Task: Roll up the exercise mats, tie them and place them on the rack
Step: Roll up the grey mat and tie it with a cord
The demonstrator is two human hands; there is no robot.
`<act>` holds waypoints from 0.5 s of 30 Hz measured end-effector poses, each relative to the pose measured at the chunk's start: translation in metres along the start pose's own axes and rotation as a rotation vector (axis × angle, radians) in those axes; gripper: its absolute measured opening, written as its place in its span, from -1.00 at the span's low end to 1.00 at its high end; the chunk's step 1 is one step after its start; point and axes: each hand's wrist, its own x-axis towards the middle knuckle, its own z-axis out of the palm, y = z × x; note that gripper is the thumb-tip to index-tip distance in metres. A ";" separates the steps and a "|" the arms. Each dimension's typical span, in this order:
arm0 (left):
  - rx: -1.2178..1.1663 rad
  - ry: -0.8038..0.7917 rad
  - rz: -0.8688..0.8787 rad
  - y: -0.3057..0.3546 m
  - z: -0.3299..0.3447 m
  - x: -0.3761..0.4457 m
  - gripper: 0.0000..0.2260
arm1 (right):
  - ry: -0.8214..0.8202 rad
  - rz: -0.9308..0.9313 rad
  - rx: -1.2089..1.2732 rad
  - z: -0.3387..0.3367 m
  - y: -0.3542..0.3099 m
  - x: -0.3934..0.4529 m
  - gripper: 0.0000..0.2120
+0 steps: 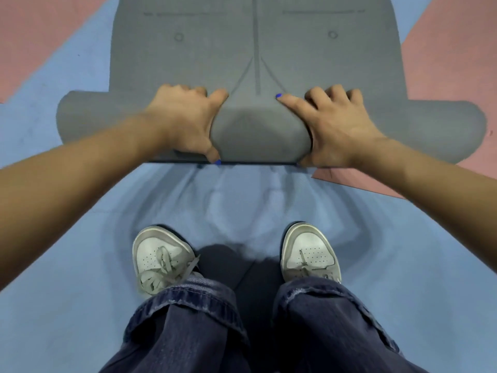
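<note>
Denim knees (188, 319) and 2 white sneakers (164, 262) sit at 6 o'clock on blue floor (67, 265). Ahead at 12, the grey mat (258, 49) lies part-rolled; left hand (185, 122) and right hand (333, 125) curl over the roll (258, 133), gripping it. Uneven pushing could skew it into a cone, or slack grip let it spring loose.

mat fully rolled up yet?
No: both the left hand and the right hand grip the rolled part of the grey mat, while a flat stretch still lies unrolled beyond it.
</note>
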 end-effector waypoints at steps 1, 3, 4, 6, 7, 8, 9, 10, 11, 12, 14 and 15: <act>-0.004 0.022 0.013 0.006 0.005 -0.012 -0.08 | 0.032 -0.012 -0.001 0.005 -0.004 -0.011 0.06; -0.028 0.037 0.024 0.018 0.015 -0.035 -0.06 | 0.095 -0.028 0.003 0.011 -0.012 -0.032 0.04; -0.035 0.026 0.021 0.023 0.020 -0.044 -0.04 | 0.106 -0.035 0.004 0.012 -0.015 -0.041 0.01; -0.025 0.026 0.016 0.032 0.032 -0.061 -0.01 | 0.107 -0.053 0.002 0.014 -0.022 -0.059 -0.05; -0.029 0.056 0.015 0.036 0.039 -0.069 -0.01 | 0.105 -0.059 0.000 0.015 -0.026 -0.067 -0.07; -0.057 0.103 0.014 0.040 0.047 -0.077 -0.01 | 0.101 -0.062 0.001 0.017 -0.029 -0.076 -0.07; -0.097 0.145 0.013 0.043 0.053 -0.084 -0.03 | 0.096 -0.060 0.007 0.018 -0.033 -0.083 -0.07; -0.126 0.169 0.011 0.046 0.057 -0.090 -0.05 | 0.096 -0.058 0.015 0.019 -0.036 -0.089 -0.07; -0.139 0.182 0.010 0.048 0.059 -0.096 -0.07 | 0.100 -0.058 0.021 0.019 -0.038 -0.094 -0.08; -0.144 0.196 0.012 0.049 0.059 -0.099 -0.09 | 0.104 -0.058 0.024 0.019 -0.039 -0.096 -0.09; -0.147 0.223 0.020 0.050 0.058 -0.101 -0.09 | 0.109 -0.058 0.037 0.018 -0.039 -0.098 -0.11; -0.144 0.226 0.022 0.050 0.057 -0.100 -0.08 | 0.104 -0.059 0.041 0.017 -0.039 -0.097 -0.11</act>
